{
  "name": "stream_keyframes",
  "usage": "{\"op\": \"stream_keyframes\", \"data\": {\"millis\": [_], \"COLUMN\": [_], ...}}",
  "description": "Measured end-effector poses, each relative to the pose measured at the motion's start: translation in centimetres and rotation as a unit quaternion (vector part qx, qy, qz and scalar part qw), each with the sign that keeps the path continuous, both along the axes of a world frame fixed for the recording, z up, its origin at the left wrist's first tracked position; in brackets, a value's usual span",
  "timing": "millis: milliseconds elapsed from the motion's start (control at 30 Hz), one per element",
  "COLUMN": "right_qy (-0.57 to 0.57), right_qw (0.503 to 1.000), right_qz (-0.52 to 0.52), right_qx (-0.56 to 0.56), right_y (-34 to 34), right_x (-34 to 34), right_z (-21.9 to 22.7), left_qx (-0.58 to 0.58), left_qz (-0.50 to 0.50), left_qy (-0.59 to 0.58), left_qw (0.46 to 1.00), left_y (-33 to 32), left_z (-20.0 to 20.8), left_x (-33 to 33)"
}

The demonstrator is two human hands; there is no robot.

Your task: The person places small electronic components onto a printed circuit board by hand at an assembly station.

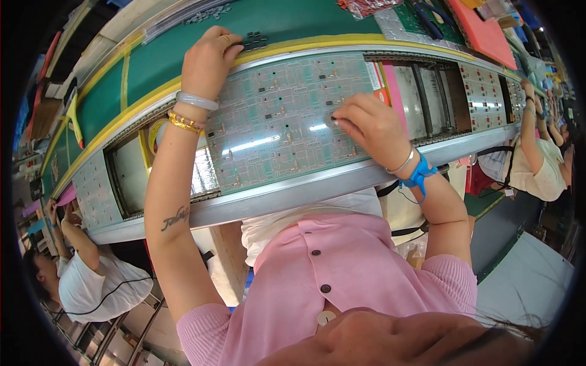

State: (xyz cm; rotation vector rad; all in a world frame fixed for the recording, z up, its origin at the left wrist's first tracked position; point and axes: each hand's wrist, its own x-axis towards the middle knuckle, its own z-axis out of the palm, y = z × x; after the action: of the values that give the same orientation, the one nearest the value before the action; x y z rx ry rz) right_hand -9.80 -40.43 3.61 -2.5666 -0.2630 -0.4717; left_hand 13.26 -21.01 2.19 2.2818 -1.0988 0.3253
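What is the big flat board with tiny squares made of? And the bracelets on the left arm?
The board looks like stiff circuit-board laminate, pale green and glossy: lamp glare streaks across it. The pale bangle by the left hand looks like smooth stone or glass, perhaps jade. The yellow bracelets shine like gold metal.

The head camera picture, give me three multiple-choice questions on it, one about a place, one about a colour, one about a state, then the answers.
1. Where do the right hand's fingertips press?
A. on the circuit panel
B. on the green belt
C. on the pink top

2. What colour is the strap on the right wrist?
A. red
B. blue
C. black

3. What is the left hand doing?
A. hanging at the person's side
B. holding scissors in the air
C. resting bent at the panel's far edge, by small dark parts

Answers: 1 A, the fingertips meet the panel's middle; 2 B, the strap shows bright blue; 3 C, its fingers curl at the far edge.
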Motion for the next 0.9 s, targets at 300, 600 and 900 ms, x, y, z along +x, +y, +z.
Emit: {"op": "stream_keyframes", "data": {"millis": [300, 600, 900], "right_qy": [0.028, 0.033, 0.031], "right_qw": [0.999, 0.998, 0.996], "right_qz": [0.020, 0.033, 0.038], "right_qx": [-0.012, -0.029, -0.077], "right_y": [-0.1, 0.0, 0.0], "right_x": [-1.2, -1.3, -1.4], "right_z": [-0.7, -0.8, -0.9], "left_qx": [0.042, 0.032, 0.027], "left_qz": [-0.003, 0.017, 0.015], "left_qy": [-0.029, 0.001, -0.005], "left_qw": [0.999, 0.999, 1.000], "left_y": [-0.6, -0.4, -0.4], "left_z": [-0.4, -0.6, -0.8], "left_x": [0.5, 0.3, 0.3]}}
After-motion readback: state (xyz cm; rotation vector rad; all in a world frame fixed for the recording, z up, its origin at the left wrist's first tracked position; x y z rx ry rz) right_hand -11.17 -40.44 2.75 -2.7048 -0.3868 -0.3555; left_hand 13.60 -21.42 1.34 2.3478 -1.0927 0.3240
